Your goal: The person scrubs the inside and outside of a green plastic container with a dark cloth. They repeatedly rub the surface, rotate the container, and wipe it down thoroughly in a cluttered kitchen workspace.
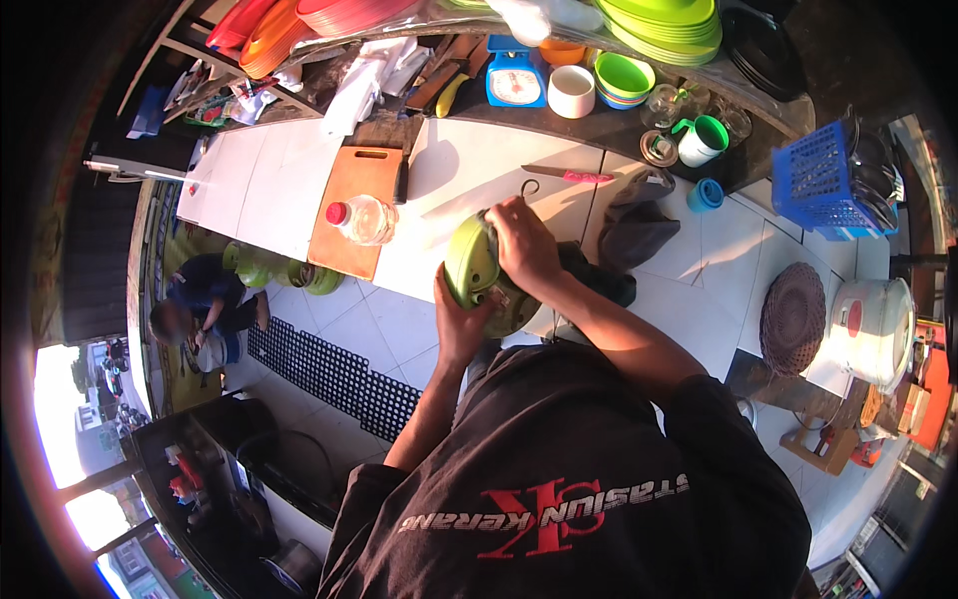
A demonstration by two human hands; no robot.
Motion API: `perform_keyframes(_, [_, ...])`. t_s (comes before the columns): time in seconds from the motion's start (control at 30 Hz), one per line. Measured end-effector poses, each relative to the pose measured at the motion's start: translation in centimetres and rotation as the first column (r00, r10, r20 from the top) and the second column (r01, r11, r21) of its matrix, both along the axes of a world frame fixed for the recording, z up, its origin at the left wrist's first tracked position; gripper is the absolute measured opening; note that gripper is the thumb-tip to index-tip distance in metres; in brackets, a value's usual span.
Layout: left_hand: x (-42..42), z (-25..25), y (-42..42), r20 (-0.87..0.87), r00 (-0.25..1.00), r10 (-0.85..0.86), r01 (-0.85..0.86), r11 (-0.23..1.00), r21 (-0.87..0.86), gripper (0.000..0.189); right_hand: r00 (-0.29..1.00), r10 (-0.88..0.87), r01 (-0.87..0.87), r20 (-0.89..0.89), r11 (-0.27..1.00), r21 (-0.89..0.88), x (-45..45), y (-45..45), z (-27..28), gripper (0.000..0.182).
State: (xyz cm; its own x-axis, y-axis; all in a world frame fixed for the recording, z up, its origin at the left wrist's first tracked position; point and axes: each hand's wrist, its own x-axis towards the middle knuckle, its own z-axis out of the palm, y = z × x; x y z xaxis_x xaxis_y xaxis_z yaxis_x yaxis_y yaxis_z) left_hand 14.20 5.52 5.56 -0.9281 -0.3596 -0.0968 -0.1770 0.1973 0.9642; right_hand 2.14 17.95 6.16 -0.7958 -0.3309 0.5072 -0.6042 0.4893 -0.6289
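Observation:
Both my hands are on a rounded lime-green object (470, 258), apparently a small gas cylinder, at the table's near edge. My left hand (462, 322) grips its lower left side, thumb towards me. The fingers of my right hand (524, 243) curl over its upper rim, where a dark strip shows beneath them; what that strip is, I cannot tell. Under my right forearm lies a dark cloth (617, 281). Beyond my hands are a small dark ring (530, 186) and a knife with a pink handle (587, 177). A dark grey crumpled cloth or bag (636, 224) sits to the right.
Left on the white tiled table (449, 176), a clear red-capped bottle (370, 219) lies on an orange cutting board (329, 251). A blue kitchen scale (515, 82) stands behind. At right are a blue basket (812, 168) and a woven tray (793, 318). A person (202, 288) crouches near green cylinders (281, 269).

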Motion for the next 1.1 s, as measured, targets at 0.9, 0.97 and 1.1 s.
perform_keyframes(0.9, [-0.7,-0.6,1.0,0.04,0.998,0.045,-0.038,0.987,-0.153,0.098,0.938,0.342,-0.334,0.052,0.856,0.394,4.1,4.7,2.4,0.014])
perform_keyframes(0.97, [-0.4,0.3,2.0,0.066,0.995,0.08,-0.065,0.977,-0.203,0.097,0.916,0.312,-0.354,0.254,0.924,0.141,4.8,4.3,1.8,0.018])
perform_keyframes(1.1, [0.2,-1.0,1.9,0.011,0.997,0.078,-0.069,0.94,-0.334,0.094,0.907,0.342,-0.368,0.246,0.928,0.065,5.9,4.0,2.4,0.022])
